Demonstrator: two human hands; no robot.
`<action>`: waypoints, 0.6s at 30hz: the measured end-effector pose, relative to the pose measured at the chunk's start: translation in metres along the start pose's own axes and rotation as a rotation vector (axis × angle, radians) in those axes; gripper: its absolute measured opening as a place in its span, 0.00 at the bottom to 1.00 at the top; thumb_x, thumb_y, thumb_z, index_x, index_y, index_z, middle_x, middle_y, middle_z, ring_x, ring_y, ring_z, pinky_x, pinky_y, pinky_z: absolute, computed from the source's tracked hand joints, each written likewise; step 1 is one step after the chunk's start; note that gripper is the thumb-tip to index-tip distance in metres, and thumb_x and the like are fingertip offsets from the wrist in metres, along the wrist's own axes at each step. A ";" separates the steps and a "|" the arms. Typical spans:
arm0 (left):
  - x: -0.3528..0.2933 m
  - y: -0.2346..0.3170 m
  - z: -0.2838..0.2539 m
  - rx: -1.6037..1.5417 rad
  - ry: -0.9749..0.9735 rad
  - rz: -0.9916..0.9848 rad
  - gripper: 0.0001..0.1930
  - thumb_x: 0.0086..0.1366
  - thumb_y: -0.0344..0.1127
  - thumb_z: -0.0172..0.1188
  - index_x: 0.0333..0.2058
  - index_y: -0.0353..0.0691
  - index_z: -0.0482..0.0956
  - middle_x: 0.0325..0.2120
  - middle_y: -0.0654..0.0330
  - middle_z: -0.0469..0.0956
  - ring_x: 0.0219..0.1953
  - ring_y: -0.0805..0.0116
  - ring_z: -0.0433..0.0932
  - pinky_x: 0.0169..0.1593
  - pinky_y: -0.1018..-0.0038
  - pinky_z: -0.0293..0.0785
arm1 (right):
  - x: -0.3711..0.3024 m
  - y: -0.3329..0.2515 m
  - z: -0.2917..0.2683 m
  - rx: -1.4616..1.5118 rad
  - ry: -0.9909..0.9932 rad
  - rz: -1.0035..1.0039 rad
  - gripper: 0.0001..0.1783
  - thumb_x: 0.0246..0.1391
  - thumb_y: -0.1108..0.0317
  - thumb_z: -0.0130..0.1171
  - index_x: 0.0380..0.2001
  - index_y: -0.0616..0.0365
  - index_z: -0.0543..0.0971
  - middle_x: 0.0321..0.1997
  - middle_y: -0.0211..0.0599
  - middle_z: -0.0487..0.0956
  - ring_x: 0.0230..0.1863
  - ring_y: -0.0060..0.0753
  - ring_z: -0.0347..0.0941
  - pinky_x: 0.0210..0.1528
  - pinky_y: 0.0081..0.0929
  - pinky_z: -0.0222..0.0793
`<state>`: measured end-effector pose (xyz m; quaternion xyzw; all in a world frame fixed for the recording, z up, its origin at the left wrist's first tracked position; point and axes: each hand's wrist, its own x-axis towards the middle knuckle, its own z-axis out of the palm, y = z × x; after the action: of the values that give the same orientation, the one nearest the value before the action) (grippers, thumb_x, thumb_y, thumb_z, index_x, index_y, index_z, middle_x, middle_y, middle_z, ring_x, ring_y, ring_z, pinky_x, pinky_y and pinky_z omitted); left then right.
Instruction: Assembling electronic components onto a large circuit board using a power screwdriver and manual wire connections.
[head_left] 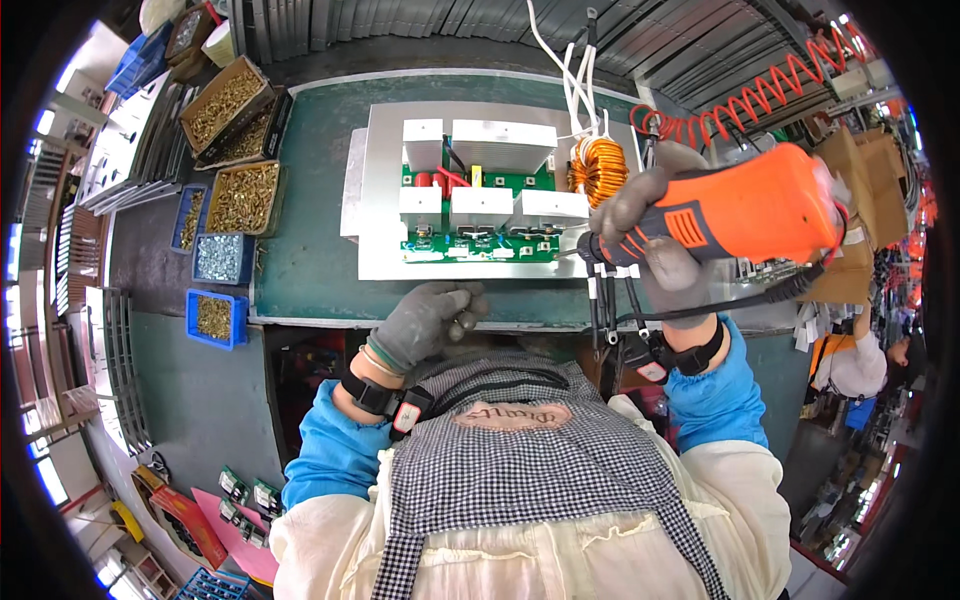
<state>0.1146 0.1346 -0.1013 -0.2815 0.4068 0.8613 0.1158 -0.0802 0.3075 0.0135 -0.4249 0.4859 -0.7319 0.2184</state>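
My right hand [665, 230], in a grey glove, is wrapped round an orange and black electric screwdriver [740, 205] lying sideways. Its bit points left, at the lower right edge of a green circuit board [480, 252]. The board sits on a silver metal plate [383, 200] and carries several white-silver heat sinks [500, 145]. Beside it, just beyond my right hand, is a copper-wound coil [597, 170]. My left hand [430, 318], also gloved, hovers by the bench's front edge below the plate. Its fingers are curled together; whatever they hold, if anything, is hidden.
Trays of brass-coloured fasteners [245, 198] and blue bins [215, 318] line the left. White cables [578, 80] rise behind the coil; black leads [610, 300] hang over the front edge. A red coiled hose [750, 100] stretches across the back right. Another person [850, 365] is at far right.
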 end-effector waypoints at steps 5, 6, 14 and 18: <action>0.007 -0.005 -0.005 0.083 -0.050 0.044 0.11 0.66 0.33 0.45 0.36 0.30 0.73 0.24 0.64 0.68 0.22 0.77 0.62 0.27 0.82 0.61 | 0.006 0.003 0.005 0.028 0.071 0.059 0.41 0.45 0.70 0.64 0.61 0.60 0.57 0.32 0.36 0.75 0.30 0.31 0.75 0.37 0.35 0.74; 0.008 -0.006 -0.006 0.103 -0.056 0.050 0.11 0.66 0.34 0.45 0.35 0.31 0.73 0.25 0.64 0.68 0.23 0.77 0.62 0.27 0.82 0.60 | 0.006 0.003 0.007 0.058 0.127 0.063 0.39 0.42 0.75 0.62 0.59 0.64 0.58 0.31 0.37 0.76 0.29 0.30 0.74 0.37 0.32 0.75; 0.009 -0.014 -0.007 -0.011 -0.022 0.005 0.13 0.66 0.32 0.46 0.42 0.28 0.73 0.27 0.63 0.70 0.27 0.76 0.66 0.32 0.82 0.66 | 0.016 -0.005 0.007 0.073 0.105 0.053 0.37 0.45 0.78 0.59 0.60 0.63 0.57 0.32 0.38 0.75 0.33 0.34 0.75 0.37 0.34 0.75; -0.003 -0.005 -0.003 0.038 -0.025 -0.035 0.13 0.65 0.31 0.48 0.45 0.28 0.72 0.32 0.60 0.74 0.30 0.76 0.69 0.33 0.82 0.68 | 0.003 -0.023 0.017 0.056 0.304 0.159 0.28 0.48 0.76 0.57 0.54 0.63 0.64 0.33 0.38 0.75 0.34 0.37 0.75 0.35 0.36 0.75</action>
<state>0.1203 0.1354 -0.1039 -0.2753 0.4167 0.8548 0.1412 -0.0655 0.3059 0.0386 -0.2634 0.5248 -0.7814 0.2112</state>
